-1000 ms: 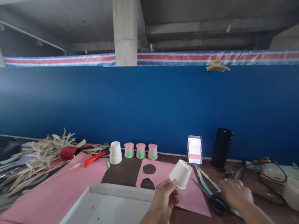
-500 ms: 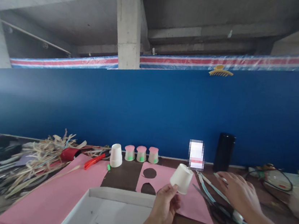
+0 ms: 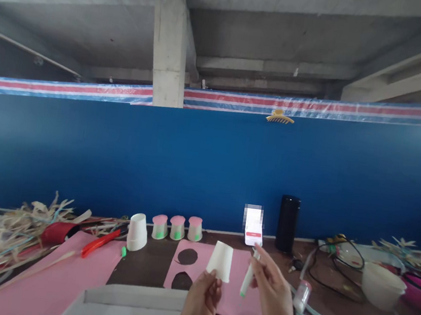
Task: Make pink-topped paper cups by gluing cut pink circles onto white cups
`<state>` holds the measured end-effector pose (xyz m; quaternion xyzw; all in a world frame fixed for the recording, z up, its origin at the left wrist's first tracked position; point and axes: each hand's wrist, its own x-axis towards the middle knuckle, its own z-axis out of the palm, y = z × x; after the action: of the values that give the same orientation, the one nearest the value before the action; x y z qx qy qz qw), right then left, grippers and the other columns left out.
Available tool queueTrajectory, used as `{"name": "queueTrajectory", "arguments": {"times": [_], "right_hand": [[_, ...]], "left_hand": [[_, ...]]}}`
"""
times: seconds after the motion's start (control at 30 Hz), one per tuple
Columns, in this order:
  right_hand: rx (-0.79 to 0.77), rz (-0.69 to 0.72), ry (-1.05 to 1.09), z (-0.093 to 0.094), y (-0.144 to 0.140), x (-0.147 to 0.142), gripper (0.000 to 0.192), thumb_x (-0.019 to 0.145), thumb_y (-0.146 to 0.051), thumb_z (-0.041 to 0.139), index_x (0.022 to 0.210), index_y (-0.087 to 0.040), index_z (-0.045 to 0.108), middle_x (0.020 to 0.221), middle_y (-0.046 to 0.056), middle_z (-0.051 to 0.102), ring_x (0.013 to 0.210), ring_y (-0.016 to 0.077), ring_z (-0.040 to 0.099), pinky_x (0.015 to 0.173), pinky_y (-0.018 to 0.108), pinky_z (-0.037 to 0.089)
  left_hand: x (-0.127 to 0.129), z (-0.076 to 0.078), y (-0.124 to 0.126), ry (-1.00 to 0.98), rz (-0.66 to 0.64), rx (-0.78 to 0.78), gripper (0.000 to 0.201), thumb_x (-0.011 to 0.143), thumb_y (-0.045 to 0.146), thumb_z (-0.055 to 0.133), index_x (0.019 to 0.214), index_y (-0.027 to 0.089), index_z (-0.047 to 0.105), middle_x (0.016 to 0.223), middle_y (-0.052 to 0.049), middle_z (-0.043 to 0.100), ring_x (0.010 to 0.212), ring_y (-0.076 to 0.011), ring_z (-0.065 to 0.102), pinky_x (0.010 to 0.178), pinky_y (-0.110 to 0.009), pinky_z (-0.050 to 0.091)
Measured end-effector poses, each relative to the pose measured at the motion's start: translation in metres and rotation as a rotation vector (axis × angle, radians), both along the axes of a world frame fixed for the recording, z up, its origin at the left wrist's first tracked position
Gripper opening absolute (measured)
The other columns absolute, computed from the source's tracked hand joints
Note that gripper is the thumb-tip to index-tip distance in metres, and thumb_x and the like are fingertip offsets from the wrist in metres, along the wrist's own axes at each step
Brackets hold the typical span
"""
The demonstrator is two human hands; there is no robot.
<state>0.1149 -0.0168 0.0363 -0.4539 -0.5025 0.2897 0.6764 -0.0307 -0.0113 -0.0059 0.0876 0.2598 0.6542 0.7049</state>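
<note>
Lower centre of frame: white paper cup (image 3: 220, 261) pinched upside down above left hand (image 3: 202, 299). Just right, right hand (image 3: 272, 293) closed around glue stick (image 3: 247, 279), beside the cup.

Left hand (image 3: 201, 299) pinches a white paper cup (image 3: 220, 261) upside down by its rim, above a pink sheet (image 3: 232, 295) with two cut-out holes. Right hand (image 3: 272, 293) grips a white marker (image 3: 248, 278), green tip down, just beside the cup. Behind on the desk (image 3: 151, 265): one plain upturned cup (image 3: 137, 232), three pink-topped cups (image 3: 178, 227), black cylinder (image 3: 287, 224).
</note>
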Motion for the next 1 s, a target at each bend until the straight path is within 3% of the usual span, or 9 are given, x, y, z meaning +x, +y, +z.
{"name": "queueTrajectory", "arguments": {"times": [0.1, 0.3, 0.47, 0.63, 0.8, 1.0], "right_hand": [[-0.045, 0.096, 0.01, -0.013, -0.001, -0.002, 0.041, 0.074, -0.047, 0.066, 0.105, -0.02, 0.067, 0.07, 0.001, 0.062, 0.056, 0.0135, 0.052, 0.051, 0.024, 0.043], [-0.078, 0.311, 0.276, -0.014, -0.003, 0.002, 0.041, 0.076, -0.043, 0.065, 0.111, -0.024, 0.061, 0.092, 0.005, 0.064, 0.076, 0.0175, 0.059, 0.064, 0.025, 0.049], [0.06, 0.176, 0.203, -0.023, 0.004, -0.005, 0.045, 0.07, -0.032, 0.071, 0.111, -0.024, 0.053, 0.086, 0.002, 0.061, 0.073, 0.0162, 0.058, 0.06, 0.024, 0.049], [0.073, 0.013, 0.054, -0.029, 0.002, -0.013, 0.031, 0.078, -0.037, 0.061, 0.103, -0.022, 0.052, 0.076, 0.0, 0.059, 0.063, 0.0149, 0.057, 0.058, 0.026, 0.049], [0.059, 0.023, -0.053, -0.033, -0.002, -0.016, 0.029, 0.088, -0.045, 0.046, 0.102, -0.021, 0.054, 0.083, 0.004, 0.063, 0.066, 0.0165, 0.06, 0.057, 0.026, 0.05], [0.045, -0.009, -0.178, -0.036, -0.002, -0.017, 0.03, 0.09, -0.044, 0.042, 0.107, -0.021, 0.054, 0.09, 0.005, 0.064, 0.073, 0.0167, 0.062, 0.063, 0.025, 0.051]], "left_hand": [[-0.001, 0.003, -0.001, 0.0, -0.017, 0.013, 0.008, 0.074, 0.006, 0.067, 0.072, 0.01, 0.059, 0.064, -0.003, 0.061, 0.059, -0.009, 0.062, 0.053, -0.016, 0.053], [-0.004, 0.008, -0.004, -0.006, -0.014, -0.022, 0.006, 0.078, 0.005, 0.061, 0.073, 0.008, 0.061, 0.065, -0.006, 0.064, 0.061, -0.0108, 0.064, 0.054, -0.017, 0.054], [-0.003, 0.01, -0.004, 0.014, -0.006, -0.068, 0.007, 0.079, 0.003, 0.059, 0.074, 0.009, 0.059, 0.063, -0.006, 0.064, 0.058, -0.0105, 0.064, 0.051, -0.016, 0.054], [0.001, 0.015, -0.01, -0.001, 0.002, -0.112, 0.007, 0.079, 0.001, 0.058, 0.078, 0.008, 0.057, 0.068, -0.007, 0.065, 0.059, -0.0112, 0.065, 0.053, -0.016, 0.054], [0.003, 0.019, -0.014, -0.011, -0.021, -0.102, 0.007, 0.079, 0.001, 0.057, 0.078, 0.007, 0.057, 0.068, -0.006, 0.064, 0.059, -0.0107, 0.064, 0.052, -0.016, 0.054], [0.001, 0.016, -0.012, -0.011, -0.002, -0.111, 0.006, 0.079, 0.001, 0.057, 0.08, 0.006, 0.059, 0.069, -0.006, 0.064, 0.06, -0.011, 0.065, 0.053, -0.017, 0.055]]}}
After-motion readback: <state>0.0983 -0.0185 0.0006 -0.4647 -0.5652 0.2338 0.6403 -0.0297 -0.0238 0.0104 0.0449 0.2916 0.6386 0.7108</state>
